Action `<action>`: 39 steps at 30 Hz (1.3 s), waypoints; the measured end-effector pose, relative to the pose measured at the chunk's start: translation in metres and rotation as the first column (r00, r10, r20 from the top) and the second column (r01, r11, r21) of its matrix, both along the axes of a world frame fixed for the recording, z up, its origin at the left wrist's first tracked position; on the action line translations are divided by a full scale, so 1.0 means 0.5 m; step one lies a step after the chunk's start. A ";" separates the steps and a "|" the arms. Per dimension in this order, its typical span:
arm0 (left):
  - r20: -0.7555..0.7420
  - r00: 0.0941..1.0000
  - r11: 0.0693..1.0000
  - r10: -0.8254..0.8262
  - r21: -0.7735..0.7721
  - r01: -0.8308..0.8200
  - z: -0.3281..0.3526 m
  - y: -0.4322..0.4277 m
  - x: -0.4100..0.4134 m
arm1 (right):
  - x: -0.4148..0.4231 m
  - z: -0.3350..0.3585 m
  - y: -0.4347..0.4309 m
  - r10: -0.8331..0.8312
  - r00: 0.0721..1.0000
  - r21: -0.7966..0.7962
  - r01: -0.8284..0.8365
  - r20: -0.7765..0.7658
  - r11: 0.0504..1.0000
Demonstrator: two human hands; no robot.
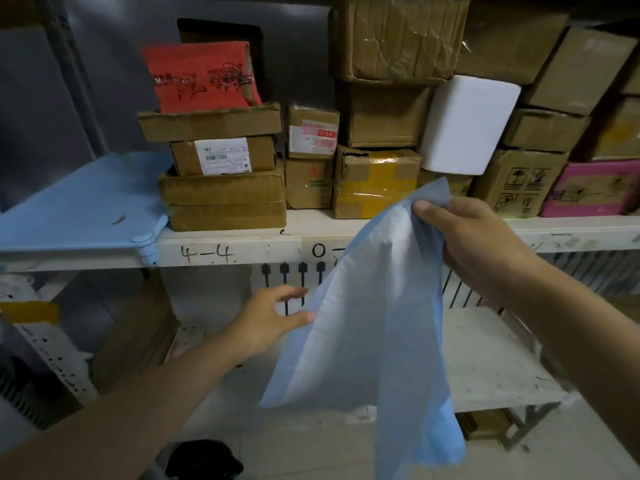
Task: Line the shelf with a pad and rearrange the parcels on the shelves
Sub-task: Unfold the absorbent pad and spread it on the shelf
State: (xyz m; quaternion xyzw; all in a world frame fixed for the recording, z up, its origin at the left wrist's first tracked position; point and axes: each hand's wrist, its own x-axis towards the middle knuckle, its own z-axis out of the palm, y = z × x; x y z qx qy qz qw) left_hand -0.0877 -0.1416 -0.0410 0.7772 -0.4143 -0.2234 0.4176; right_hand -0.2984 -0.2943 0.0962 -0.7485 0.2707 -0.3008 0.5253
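Note:
A light blue pad (374, 327) hangs loosely in front of the white shelf (242, 242). My right hand (481, 244) pinches its top corner at shelf height. Lower down, my left hand (270, 320) has its fingers spread, with the thumb touching the pad's left edge. Another blue pad (79, 206) lies flat on the left part of the shelf. Cardboard parcels fill the shelf's middle and right: a stack (221, 174) topped by a red package (201, 76), small boxes (311, 157), a yellow-taped box (375, 181) and a white foam box (464, 126).
A pink box (592, 188) sits at the far right among taller brown cartons (394, 36). The lower shelf (491, 355) is a scuffed white board behind the pad. A brown box (135, 327) stands at lower left. A dark object (204, 460) lies on the floor.

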 end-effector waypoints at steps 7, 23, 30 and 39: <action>0.037 0.998 0.998 -0.051 -0.044 0.052 0.015 -0.046 -0.004 | -0.081 -0.033 -0.081 -0.219 0.964 -0.293 0.168 -0.150 0.941; -0.123 0.989 0.937 -0.078 0.331 0.115 0.112 -0.065 -0.029 | -0.082 -0.313 -0.088 -0.138 0.904 0.144 0.212 -0.404 0.967; -0.460 0.873 0.986 0.159 0.118 -0.118 0.120 -0.044 -0.015 | -0.128 -0.451 -0.044 -0.049 0.861 0.338 0.250 -0.506 0.907; -0.573 0.788 0.968 0.226 0.044 -0.245 0.104 -0.003 0.028 | -0.176 -0.478 -0.041 0.029 0.785 0.408 0.290 -0.619 0.866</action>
